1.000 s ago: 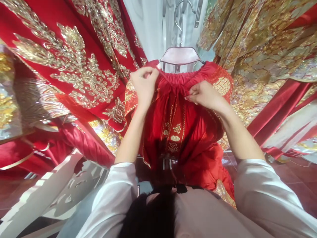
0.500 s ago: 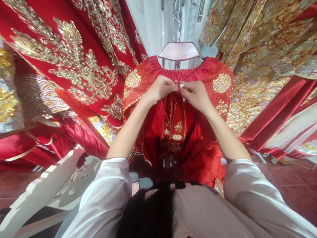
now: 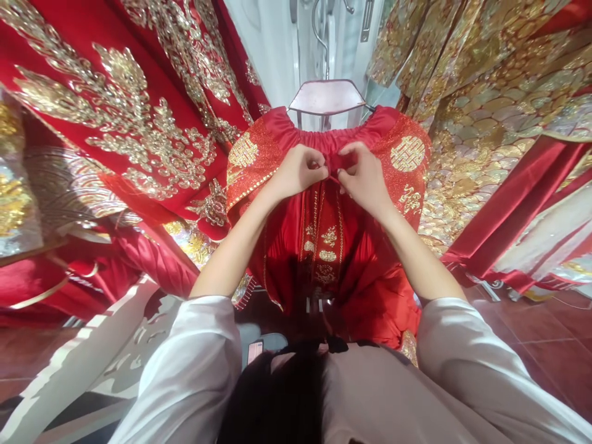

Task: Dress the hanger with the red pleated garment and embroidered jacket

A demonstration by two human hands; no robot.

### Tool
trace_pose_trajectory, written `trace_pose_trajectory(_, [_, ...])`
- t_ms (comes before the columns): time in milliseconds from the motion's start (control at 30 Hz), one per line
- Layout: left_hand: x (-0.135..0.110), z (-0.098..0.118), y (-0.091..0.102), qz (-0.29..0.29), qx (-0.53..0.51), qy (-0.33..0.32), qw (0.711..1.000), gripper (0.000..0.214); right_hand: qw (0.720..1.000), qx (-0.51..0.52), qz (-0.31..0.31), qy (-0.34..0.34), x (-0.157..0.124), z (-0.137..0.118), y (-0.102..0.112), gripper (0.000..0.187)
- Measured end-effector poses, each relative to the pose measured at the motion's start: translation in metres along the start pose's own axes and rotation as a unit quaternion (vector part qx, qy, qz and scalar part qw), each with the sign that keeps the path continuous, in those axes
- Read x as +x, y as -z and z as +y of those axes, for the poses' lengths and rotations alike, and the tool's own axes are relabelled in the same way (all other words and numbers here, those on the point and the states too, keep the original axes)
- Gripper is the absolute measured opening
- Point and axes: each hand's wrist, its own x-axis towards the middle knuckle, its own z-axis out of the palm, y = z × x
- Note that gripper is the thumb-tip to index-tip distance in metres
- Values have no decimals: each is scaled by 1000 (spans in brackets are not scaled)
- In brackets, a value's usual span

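Note:
A red gown [image 3: 407,209] with gold embroidery hangs in front of me on a hanger [image 3: 327,97] with a pale, broad top panel. Its gathered neckline runs just above my hands. My left hand [image 3: 303,169] pinches a thin red cord [image 3: 333,177] at the front of the neck. Close on the right, my right hand [image 3: 363,176] has curled fingers gripping the same cord. Only a short stretch of cord shows between the fingertips; the rest is hidden by my hands or blends into the red cloth.
At left hangs a red garment with gold sequin work [image 3: 134,111]; at right, a gold scale-patterned garment [image 3: 481,123]. A white carved frame [image 3: 87,345] stands low on the left. Behind the hanger are white door panels [image 3: 272,37]. A phone [image 3: 254,351] lies below.
My hands have moved slightly apart and a little lower, and the cord now stretches between them. The whole view has shifted slightly.

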Motion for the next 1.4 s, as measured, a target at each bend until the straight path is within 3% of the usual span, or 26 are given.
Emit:
trace_pose_trajectory(100, [0,0,1,-17,-28,12,999,17,1000,6,-21,-7,-3,-3,3,19])
trace_pose_trajectory(267, [-2,0,2,-98,-139,99,980,19,993,82,-81,-14,4,8,-3,19])
trace_pose_trajectory(467, [1,-3,6,-154,-181,152,959,17,990,106,-87,-20,10,6,-12,17])
trace_pose_trajectory(533, [-1,-6,12,-120,-127,118,978,17,997,47,-58,-16,11,2,-7,14])
trace_pose_trajectory(600, [-5,-11,21,-43,-34,77,995,17,999,-35,-1,2,12,4,3,13])
trace_pose_trajectory(700, [-13,-15,34,70,78,49,993,18,988,-130,76,38,17,19,22,11])
trace_pose_trajectory(867, [-15,-15,30,132,59,45,988,14,990,-104,93,35,20,31,35,14])
trace_pose_trajectory(967, [-7,-13,20,138,-55,83,985,8,997,32,63,-11,20,17,33,22])
trace_pose_trajectory(1100, [2,-8,11,112,-178,136,968,18,974,210,-9,-87,25,0,31,34])
trace_pose_trajectory(1200, [5,-7,8,110,-214,152,959,26,963,245,-39,-104,32,2,31,41])
trace_pose_trajectory(1400, [2,-16,11,105,-207,129,964,36,966,233,-24,-111,37,14,31,42])
